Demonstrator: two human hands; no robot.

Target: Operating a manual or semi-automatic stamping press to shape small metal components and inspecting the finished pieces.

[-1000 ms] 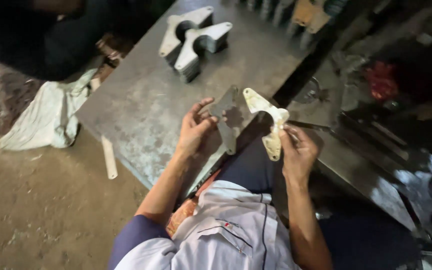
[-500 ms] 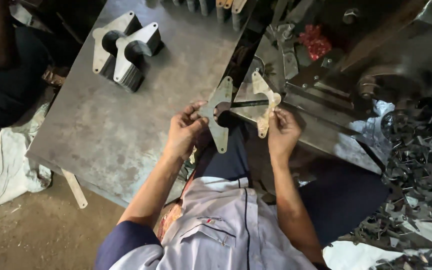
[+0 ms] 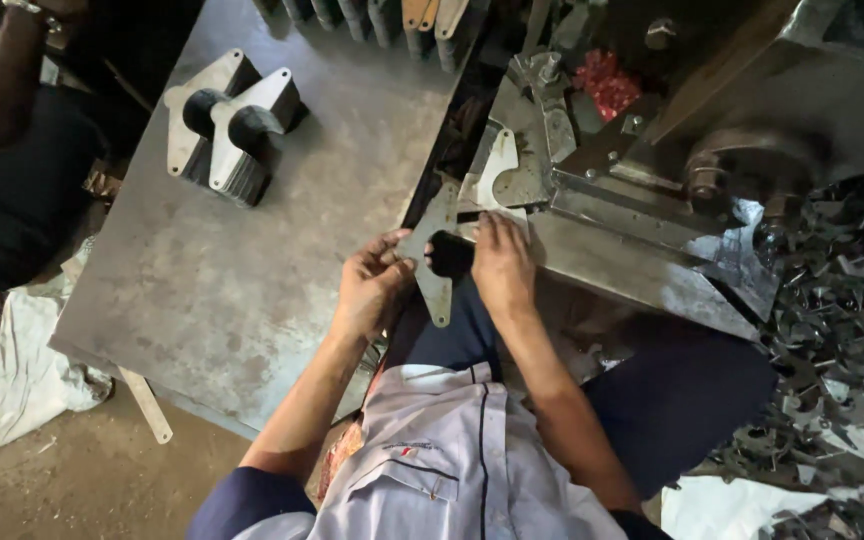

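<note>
Two stacks of cut plates [image 3: 232,125] on the steel table [image 3: 252,290]; white cloth [image 3: 12,370] on floor; metal scrap [image 3: 842,330] heaped at right.

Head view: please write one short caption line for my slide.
Seated at a steel table, the left hand holds a flat metal plate while the right hand sets another plate on the machine.

Lighting over my work is dim and uneven. The grey tabletop [image 3: 252,260] takes soft light from above and shows a dull sheen. Far left corner falls into deep shadow. Glare flashes off the scrap heap [image 3: 842,330] at right. Edges slightly soft.
</note>
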